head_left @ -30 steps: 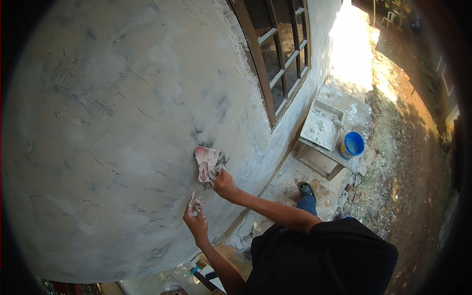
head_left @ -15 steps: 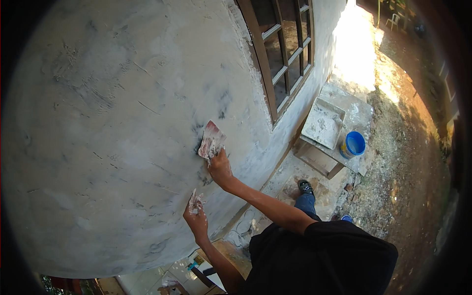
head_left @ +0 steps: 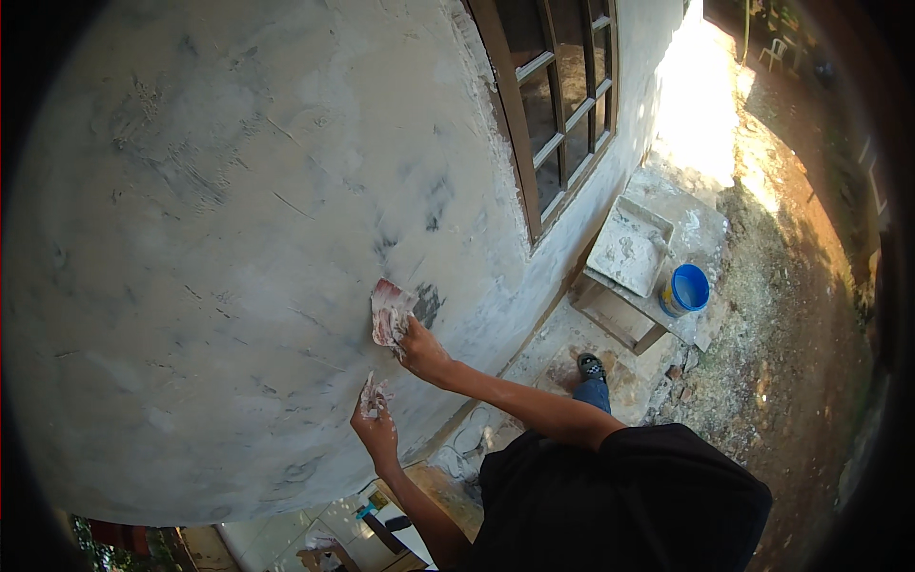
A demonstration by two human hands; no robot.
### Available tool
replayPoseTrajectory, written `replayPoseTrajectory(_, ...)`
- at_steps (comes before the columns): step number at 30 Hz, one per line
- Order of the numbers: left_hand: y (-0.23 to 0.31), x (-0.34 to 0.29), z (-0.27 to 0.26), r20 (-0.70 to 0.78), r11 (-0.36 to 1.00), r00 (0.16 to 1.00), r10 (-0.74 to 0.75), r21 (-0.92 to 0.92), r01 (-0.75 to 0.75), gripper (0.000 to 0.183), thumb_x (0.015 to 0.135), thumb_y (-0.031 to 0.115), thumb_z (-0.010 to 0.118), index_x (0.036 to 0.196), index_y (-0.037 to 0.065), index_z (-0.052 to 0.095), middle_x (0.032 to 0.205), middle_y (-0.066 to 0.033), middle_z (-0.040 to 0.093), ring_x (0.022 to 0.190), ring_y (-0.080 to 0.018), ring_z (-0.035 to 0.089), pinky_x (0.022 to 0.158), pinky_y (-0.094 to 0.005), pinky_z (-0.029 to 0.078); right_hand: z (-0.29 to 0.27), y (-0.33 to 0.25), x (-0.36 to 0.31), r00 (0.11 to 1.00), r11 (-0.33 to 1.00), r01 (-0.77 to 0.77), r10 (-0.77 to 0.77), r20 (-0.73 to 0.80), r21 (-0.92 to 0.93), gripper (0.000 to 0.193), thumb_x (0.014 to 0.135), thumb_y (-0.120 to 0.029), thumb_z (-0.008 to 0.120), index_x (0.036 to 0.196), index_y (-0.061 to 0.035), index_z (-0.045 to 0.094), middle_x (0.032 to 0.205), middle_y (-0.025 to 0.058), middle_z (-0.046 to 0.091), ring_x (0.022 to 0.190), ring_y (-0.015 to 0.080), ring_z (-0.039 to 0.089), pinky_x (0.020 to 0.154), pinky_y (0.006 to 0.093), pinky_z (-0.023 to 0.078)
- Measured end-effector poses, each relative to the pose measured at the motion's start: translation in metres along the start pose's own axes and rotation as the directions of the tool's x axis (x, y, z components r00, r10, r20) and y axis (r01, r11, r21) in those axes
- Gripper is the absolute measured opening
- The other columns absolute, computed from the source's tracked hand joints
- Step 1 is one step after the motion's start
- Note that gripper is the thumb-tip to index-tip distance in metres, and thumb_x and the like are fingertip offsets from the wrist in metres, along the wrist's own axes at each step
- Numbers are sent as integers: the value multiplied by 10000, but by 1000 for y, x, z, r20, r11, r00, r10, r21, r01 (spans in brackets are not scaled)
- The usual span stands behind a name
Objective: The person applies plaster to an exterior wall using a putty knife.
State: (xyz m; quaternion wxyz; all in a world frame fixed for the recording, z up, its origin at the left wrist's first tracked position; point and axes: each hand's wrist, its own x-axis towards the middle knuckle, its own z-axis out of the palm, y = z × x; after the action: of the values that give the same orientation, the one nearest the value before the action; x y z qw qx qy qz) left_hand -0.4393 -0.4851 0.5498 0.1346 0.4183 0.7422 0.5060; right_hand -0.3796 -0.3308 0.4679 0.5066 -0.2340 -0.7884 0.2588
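Observation:
My right hand [head_left: 424,353] grips a reddish putty knife [head_left: 393,310] smeared with white paste. Its broad blade lies against the grey-white plastered wall [head_left: 238,315]. A dark patch shows on the wall just right of the blade. Lower and a little to the left, my left hand [head_left: 376,429] is closed near the wall. White paste coats its fingers, and a thin paste-covered piece sticks up from them; I cannot make out what it is.
A brown-framed window [head_left: 562,114] is set in the wall at upper right. Beyond my right arm, a low table [head_left: 701,229] bears a paste-smeared tray [head_left: 629,246] and a blue bucket [head_left: 686,289]. My shoe [head_left: 591,366] stands on rough ground beside the wall.
My right hand has drawn the putty knife down and slightly left along the wall, leaving the dark patch in sight beside it. My left hand has barely shifted.

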Motion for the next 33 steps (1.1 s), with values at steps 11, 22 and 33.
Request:
replayPoseTrajectory(11, 2, -7, 0, 5, 999, 999, -33, 4, 33, 346, 897, -30, 500, 1238, -37, 555, 1034, -146, 670, 853, -143, 621, 770, -278, 482, -117, 24, -6, 913, 993, -98, 63, -404, -65, 165, 706, 38, 638, 869, 8, 634, 852, 214, 521, 767, 378, 516, 652, 438, 435)
replayPoseTrajectory(22, -10, -14, -8, -11, 998, 999, -41, -45, 41, 368, 884, -45, 495, 1248, -22, 549, 1028, -167, 675, 792, -166, 645, 730, -292, 499, -7, -4, -11, 979, 997, -68, 58, -195, -44, 290, 643, 8, 675, 923, 41, 606, 960, 297, 515, 820, 468, 548, 714, 502, 494)
replayPoseTrajectory(33, -5, -12, -13, 2, 996, 996, -84, -27, 84, 381, 879, -48, 503, 1253, -3, 556, 1006, -144, 678, 797, -162, 639, 724, -288, 497, -74, 8, 26, 900, 975, -181, 109, -422, -133, 236, 679, 33, 644, 913, 24, 619, 863, 240, 524, 743, 413, 527, 627, 470, 462)
